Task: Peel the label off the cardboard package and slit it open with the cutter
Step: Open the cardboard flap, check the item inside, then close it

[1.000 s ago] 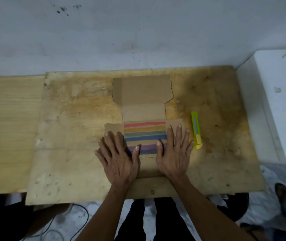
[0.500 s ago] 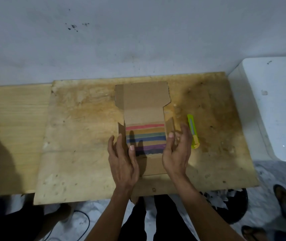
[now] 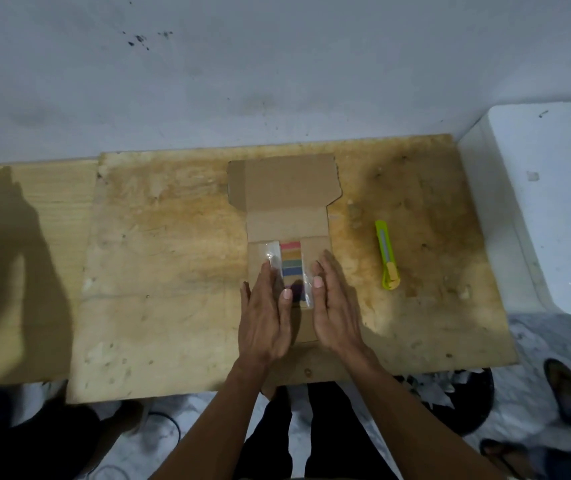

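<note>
Already open: package [image 3: 286,216] lies unfolded at board [image 3: 173,271] centre, lid flap toward 12 o'clock; no label visible.
Inside: striped pack [image 3: 291,268] in clear wrap.
Hands: left hand [image 3: 265,317] and right hand [image 3: 336,306] flat, fingers straight, pressing side flaps, gripping nothing.
Cutter [image 3: 386,254]: at 3 o'clock, untouched.
Obstacles: none near; white box [image 3: 547,220] far right.

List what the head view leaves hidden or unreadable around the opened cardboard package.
- Near end of the brown cardboard package: covered by the left hand and right hand.
- Rainbow-striped item in clear wrap: side flaps and thumbs hide its edges; what it is cannot be told.
- Yellow-green cutter: too small to show whether the blade is out.
- Peeled label: not visible.
</note>
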Demonstrator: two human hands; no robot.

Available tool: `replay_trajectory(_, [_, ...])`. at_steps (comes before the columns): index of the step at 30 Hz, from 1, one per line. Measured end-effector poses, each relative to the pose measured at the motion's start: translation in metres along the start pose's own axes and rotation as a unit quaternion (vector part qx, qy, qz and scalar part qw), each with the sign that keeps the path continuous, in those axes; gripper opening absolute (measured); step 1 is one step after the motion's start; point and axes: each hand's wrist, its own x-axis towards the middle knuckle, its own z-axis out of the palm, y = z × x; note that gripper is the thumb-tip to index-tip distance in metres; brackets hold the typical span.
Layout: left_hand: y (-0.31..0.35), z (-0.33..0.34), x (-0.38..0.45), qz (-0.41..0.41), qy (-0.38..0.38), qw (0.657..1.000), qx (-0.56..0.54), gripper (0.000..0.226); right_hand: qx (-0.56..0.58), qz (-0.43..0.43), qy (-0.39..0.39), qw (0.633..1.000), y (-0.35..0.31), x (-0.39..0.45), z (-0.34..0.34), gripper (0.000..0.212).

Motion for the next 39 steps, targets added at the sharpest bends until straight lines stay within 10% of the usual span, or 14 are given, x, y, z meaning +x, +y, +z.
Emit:
replay_trajectory(11, [-0.015, -0.007, -0.001, 0.041, -0.063, 0.993, 0.086, 0.064, -0.101, -0.044, -0.069, 0.992, 0.022, 0.008, -0.008, 0.052])
replay_trajectory(22, [0.002, -0.008, 0.005, 0.025, -0.007, 0.995, 0.096, 0.056, -0.142, -0.044, 0.03, 0.988, 0.006, 0.02, 0.0, 0.05])
replay_trajectory(39, [0.019, -0.025, 0.106, -0.05, 0.243, 0.969, -0.015, 0.036, 0.004, -0.046, 0.226, 0.973, -0.018, 0.11, -0.013, 0.033])
